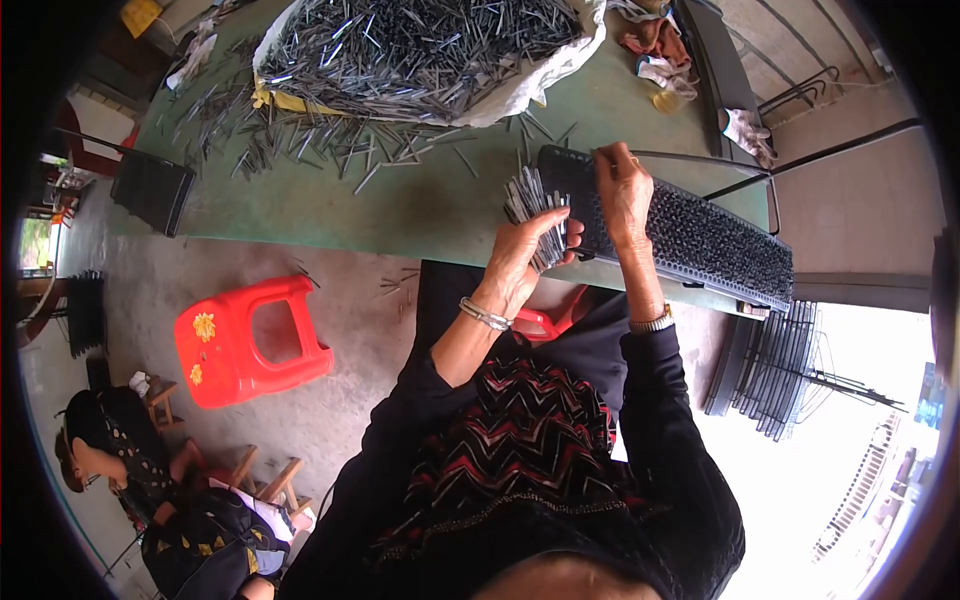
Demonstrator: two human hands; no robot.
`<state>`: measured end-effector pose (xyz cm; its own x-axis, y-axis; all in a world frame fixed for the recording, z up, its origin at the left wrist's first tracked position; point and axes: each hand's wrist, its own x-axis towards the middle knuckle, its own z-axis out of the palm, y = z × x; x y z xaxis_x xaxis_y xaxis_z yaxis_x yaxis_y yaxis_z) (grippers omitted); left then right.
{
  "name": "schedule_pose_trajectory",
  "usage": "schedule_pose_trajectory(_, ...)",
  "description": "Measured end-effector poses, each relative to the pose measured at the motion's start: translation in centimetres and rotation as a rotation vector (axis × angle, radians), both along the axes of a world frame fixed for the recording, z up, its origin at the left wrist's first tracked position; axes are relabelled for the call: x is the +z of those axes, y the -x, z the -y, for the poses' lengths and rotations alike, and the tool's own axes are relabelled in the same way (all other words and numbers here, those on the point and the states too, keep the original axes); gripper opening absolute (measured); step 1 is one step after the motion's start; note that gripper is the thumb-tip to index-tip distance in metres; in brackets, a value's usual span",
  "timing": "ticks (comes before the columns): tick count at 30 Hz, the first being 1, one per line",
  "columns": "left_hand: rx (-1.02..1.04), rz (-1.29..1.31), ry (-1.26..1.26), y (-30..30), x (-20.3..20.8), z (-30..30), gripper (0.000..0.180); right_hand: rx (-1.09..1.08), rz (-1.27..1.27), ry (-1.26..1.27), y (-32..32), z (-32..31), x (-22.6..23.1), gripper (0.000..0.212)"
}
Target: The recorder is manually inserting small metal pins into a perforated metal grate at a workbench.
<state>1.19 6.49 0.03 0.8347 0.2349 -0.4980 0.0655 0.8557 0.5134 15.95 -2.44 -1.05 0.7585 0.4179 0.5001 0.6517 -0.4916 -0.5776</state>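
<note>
My left hand point(512, 258) is closed around a fanned bundle of thin dark metal strips point(532, 196), their ends sticking up past the thumb. To its right, my right hand point(627, 198) reaches over a long black tray point(710, 237) with a dense pattern of small openings or pegs. The right fingers are pinched together at the tray's far edge; whatever is in them is too small to make out. The tray lies slantwise along the near right edge of the green table point(290, 205).
A white sack point(562, 88) heaped with metal strips point(420, 50) lies at the back, with loose strips spilled before it. Gloves point(748, 135) lie at right. A red stool point(235, 345) stands on the floor at left. Other people point(205, 535) sit at lower left. Wire racks point(780, 375) stand at right.
</note>
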Motion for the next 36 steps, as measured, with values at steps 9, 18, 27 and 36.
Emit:
schedule_pose_trajectory(9, -0.007, -0.029, -0.045, -0.2, 0.2, 0.6, 0.018, 0.004, -0.013, 0.18, -0.1, -0.1, 2.0, 0.012)
schedule_pose_trajectory(18, -0.03, -0.044, -0.137, 0.0, 0.0, 0.9, 0.018, 0.052, -0.22, 0.124, 1.2, 1.8, 2.4, 0.02)
schedule_pose_trajectory(27, -0.05, -0.006, -0.122, 0.1, -0.4, 0.8, 0.02, 0.282, -0.758, 0.009, 4.0, 3.3, 5.5, 0.014)
schedule_pose_trajectory(36, -0.024, 0.005, 0.031, -0.3, 0.0, 1.1, 0.02, -0.088, -0.003, -0.071, -0.3, 1.6, 0.5, 0.009)
